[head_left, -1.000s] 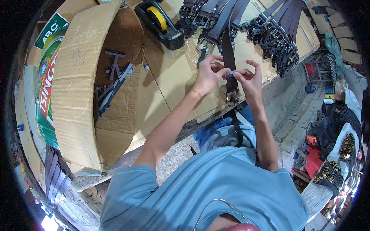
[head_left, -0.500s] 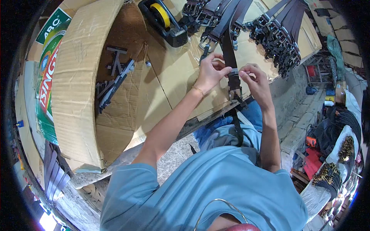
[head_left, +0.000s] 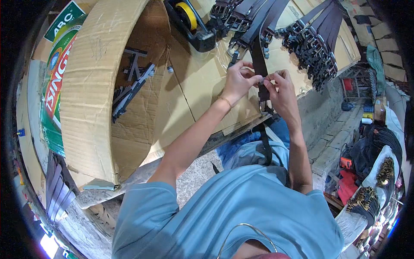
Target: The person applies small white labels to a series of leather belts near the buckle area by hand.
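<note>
A dark brown belt (head_left: 259, 58) runs down over the cardboard-covered table, with its metal buckle (head_left: 264, 104) near the front edge. My left hand (head_left: 239, 84) pinches at the strap from the left, thumb and fingertip closed on it. From the right, my right hand (head_left: 281, 88) closes its thumb and index finger at the same spot, almost touching the left thumb. A small greyish band lies across the strap there, now mostly hidden by the fingertips. Left of the strap, a dark strap end (head_left: 233, 59) hangs from another belt's buckle.
Bundles of buckled belts (head_left: 317, 43) lie at the back right. A black tape dispenser (head_left: 202, 39) stands at the back. The open cardboard box (head_left: 101, 82) on the left holds dark metal pieces (head_left: 136, 88). More belts with brass-coloured buckles (head_left: 364, 203) lie at the far right.
My right hand has moved left onto the strap, so the fingertips of both hands now meet over the grey band. The camera view has shifted slightly.
</note>
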`<action>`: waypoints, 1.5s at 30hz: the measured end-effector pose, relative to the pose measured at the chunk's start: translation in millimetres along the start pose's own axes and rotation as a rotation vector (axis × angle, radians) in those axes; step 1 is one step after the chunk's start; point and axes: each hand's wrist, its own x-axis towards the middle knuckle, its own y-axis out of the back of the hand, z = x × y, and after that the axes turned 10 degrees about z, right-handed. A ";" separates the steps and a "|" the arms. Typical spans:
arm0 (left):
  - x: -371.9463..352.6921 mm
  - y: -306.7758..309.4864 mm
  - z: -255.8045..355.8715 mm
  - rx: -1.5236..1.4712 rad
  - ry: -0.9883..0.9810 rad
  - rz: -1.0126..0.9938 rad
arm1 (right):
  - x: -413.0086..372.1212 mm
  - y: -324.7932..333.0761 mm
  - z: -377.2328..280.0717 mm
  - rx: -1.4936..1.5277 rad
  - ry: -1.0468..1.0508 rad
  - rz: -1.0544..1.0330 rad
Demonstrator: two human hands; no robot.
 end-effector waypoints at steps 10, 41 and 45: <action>-0.7 0.1 0.9 0.014 -0.004 -0.001 | -4.7 -7.1 -11.8 -0.090 0.097 0.114; -0.9 0.5 5.4 0.072 -0.063 -0.114 | -2.2 -21.9 19.4 0.323 -0.308 0.182; 0.3 2.4 3.2 0.098 -0.044 -0.112 | -2.3 -22.8 21.5 0.404 -0.327 0.189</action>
